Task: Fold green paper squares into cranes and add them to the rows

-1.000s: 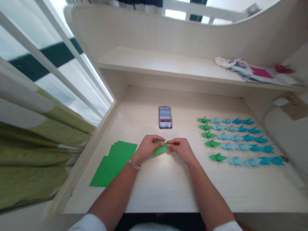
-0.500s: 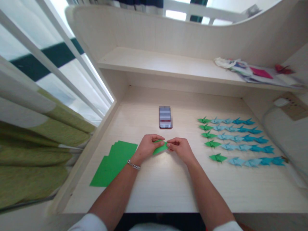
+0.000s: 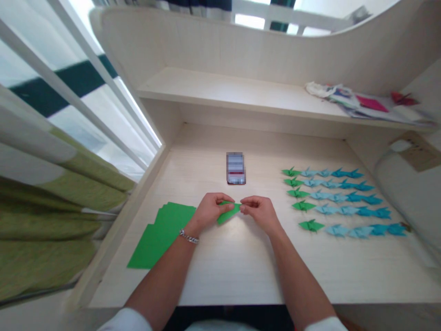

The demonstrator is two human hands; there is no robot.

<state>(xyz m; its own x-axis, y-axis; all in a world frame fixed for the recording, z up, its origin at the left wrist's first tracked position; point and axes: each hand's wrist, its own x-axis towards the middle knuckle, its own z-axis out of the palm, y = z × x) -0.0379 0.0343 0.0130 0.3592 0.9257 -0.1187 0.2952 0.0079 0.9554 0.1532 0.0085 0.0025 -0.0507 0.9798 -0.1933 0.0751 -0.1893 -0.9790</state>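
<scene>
A small folded piece of green paper [image 3: 228, 214] is held just above the pale wooden desk [image 3: 241, 266], in front of me. My left hand [image 3: 210, 211] pinches its left side with closed fingers. My right hand [image 3: 259, 211] pinches its right tip. A bracelet sits on my left wrist. A stack of flat green paper sheets [image 3: 161, 233] lies to the left of my hands. To the right, rows of folded paper cranes [image 3: 339, 202] lie on the desk, green ones at the left and several blue ones beside them.
A phone [image 3: 236, 168] lies on the desk beyond my hands. A shelf [image 3: 223, 89] above the desk holds loose papers [image 3: 358, 103] at its right end. A green curtain [image 3: 51, 207] and a window are at the left. A white cable [image 3: 382, 161] runs at the far right.
Both hands have kept their pinch on the green paper and shifted only slightly; the view has moved a little.
</scene>
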